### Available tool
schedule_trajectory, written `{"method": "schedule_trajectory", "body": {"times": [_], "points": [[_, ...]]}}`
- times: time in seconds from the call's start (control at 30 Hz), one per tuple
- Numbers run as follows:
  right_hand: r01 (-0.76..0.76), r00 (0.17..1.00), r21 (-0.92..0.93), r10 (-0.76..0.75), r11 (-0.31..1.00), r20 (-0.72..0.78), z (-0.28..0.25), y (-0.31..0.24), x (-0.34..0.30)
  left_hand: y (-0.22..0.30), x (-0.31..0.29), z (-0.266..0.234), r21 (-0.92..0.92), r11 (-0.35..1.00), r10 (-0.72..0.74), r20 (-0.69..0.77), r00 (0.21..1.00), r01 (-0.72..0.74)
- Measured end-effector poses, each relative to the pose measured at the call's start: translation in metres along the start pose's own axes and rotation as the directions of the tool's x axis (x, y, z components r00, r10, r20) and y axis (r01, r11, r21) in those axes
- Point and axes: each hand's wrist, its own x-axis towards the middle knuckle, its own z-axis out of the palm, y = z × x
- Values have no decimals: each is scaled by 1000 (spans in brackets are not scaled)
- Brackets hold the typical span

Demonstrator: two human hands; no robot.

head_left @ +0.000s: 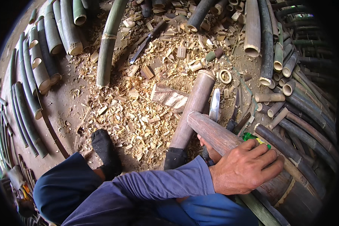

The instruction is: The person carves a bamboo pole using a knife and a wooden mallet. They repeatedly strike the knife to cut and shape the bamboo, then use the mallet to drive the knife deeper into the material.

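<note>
Hands [229,162] gripping smooth brown bamboo culm [214,132], pale curled shavings [139,113]

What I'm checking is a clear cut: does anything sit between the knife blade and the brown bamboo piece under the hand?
Nothing visible. The knife blade lies right beside the brown bamboo piece near its cut end. The left hand holds that piece lower down, away from the blade; the right hand is mostly hidden.

Even, soft daylight, moderately bright, no hard shadows. Small glare on the knife blade [214,105]. Strong fisheye bend, black vignette round the rim. Centre sharp; edges soft and dim, bamboo poles [309,113] at right darker.
</note>
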Motion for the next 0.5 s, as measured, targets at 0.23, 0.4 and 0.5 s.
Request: {"method": "schedule_trajectory", "body": {"times": [0.23,0.4,0.5], "points": [[46,991,-111,-31,993,131,-11,10,2,-4,3,-4,-91,996,12,197,980,7],[110,962,-212,-51,971,268,-22,26,3,-7,9,-5,-47,998,-26,174,984,35],[166,929,-279,-55,946,366,-32,38,0,-9,11,-5,-6,998,-54,196,979,57]]}}
